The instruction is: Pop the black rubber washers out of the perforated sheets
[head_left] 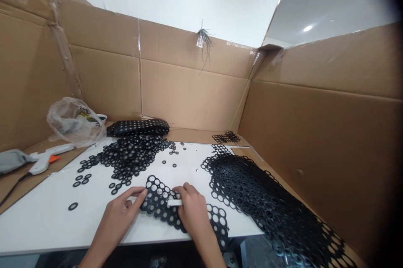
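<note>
A black sheet of joined rings (157, 208) lies at the front of the white board. Its upper rows show open holes; the lower rows look filled with small black rings with pale centres. At its left edge, my left hand (118, 213) has thumb and forefinger closed on the sheet. My right hand (193, 207) rests over the sheet's right part with curled fingers. A short white stick (174, 203) juts leftward from under those fingers; its tip and exact kind cannot be made out. Another piece of black ring sheet (218, 217) lies partly beneath my right wrist.
Loose black rings (132, 157) are heaped behind my hands, with a stack of dotted black strips (138, 127) beyond. A large pile of ring sheets (252, 188) overhangs the board's right edge. A glue gun (40, 163) and plastic bag (75, 121) lie left. Cardboard walls (195, 87) surround everything.
</note>
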Demonstrator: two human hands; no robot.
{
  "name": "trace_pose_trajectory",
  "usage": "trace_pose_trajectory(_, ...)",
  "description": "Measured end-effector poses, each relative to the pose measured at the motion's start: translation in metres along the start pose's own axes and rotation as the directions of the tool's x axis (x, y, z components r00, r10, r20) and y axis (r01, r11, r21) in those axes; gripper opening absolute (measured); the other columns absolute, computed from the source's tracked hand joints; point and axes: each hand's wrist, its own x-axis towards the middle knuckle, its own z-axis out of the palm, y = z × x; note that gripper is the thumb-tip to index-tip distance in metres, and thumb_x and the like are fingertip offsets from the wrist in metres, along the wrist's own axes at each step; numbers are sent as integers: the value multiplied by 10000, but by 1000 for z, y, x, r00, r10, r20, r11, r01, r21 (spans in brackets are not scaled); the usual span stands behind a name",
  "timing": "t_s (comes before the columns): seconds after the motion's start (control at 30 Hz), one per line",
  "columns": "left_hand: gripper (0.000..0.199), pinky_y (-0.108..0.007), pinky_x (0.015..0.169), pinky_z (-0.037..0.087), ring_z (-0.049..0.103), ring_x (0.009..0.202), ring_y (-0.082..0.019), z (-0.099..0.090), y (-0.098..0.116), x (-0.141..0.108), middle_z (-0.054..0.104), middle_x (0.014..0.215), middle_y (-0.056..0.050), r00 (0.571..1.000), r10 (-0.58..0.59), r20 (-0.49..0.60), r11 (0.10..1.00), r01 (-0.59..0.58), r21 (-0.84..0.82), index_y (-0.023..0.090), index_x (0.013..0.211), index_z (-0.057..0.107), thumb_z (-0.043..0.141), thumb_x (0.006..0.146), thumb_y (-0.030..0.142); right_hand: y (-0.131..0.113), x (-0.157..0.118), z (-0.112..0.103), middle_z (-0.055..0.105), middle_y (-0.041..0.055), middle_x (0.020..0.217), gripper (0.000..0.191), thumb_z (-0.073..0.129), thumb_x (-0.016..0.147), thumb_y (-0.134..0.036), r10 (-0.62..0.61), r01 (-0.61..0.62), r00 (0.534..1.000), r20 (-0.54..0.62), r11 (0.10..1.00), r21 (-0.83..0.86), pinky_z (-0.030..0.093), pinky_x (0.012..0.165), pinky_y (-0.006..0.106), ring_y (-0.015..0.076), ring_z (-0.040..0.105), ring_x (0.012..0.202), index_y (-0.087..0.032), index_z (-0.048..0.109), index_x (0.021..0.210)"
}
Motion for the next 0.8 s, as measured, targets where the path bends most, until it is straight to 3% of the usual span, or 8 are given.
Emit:
trace_pose_trajectory(0.27, 604, -292, 644, 480, 574, 576, -191, -3, 15, -5, 759, 765, 5, 1000, 4, 27, 998, -6, 66, 261, 1013, 802, 530, 924, 793, -2, -1, -1, 720, 44, 1166, 668, 499, 779, 45, 0, 0, 1000, 18, 999, -37, 496, 860, 310, 229, 675, 1104, -296, 722, 1308)
trace_pose_trajectory(0.53, 617, -291, 631, 474, 571, 549, -192, -3, 12, -4, 700, 661, 16, 1000, 25, 10, 998, -25, 50, 249, 956, 785, 510, 934, 801, -4, -1, -5, 726, 58, 1171, 671, 506, 780, 58, 12, -10, 999, 44, 999, -40, 495, 877, 302, 234, 679, 1115, -285, 725, 1313)
trace_pose_trajectory(0.67, 682, -287, 538, 435, 548, 467, -216, -7, 12, -3, 521, 449, 45, 994, -99, -53, 994, 96, -57, 230, 996, 753, 500, 898, 855, -4, -1, -4, 728, 61, 1164, 662, 500, 779, 56, 3, -2, 1000, 31, 1000, -31, 491, 880, 302, 233, 679, 1104, -276, 731, 1303)
trace_pose_trajectory(0.8, 743, -284, 501, 410, 533, 444, -217, -9, 15, -3, 512, 447, 51, 985, -155, -72, 981, 145, -129, 221, 1058, 719, 504, 857, 904, -3, -2, -3, 727, 52, 1155, 652, 495, 779, 57, 1, -1, 1000, 24, 1000, -30, 492, 874, 303, 230, 678, 1094, -279, 732, 1285)
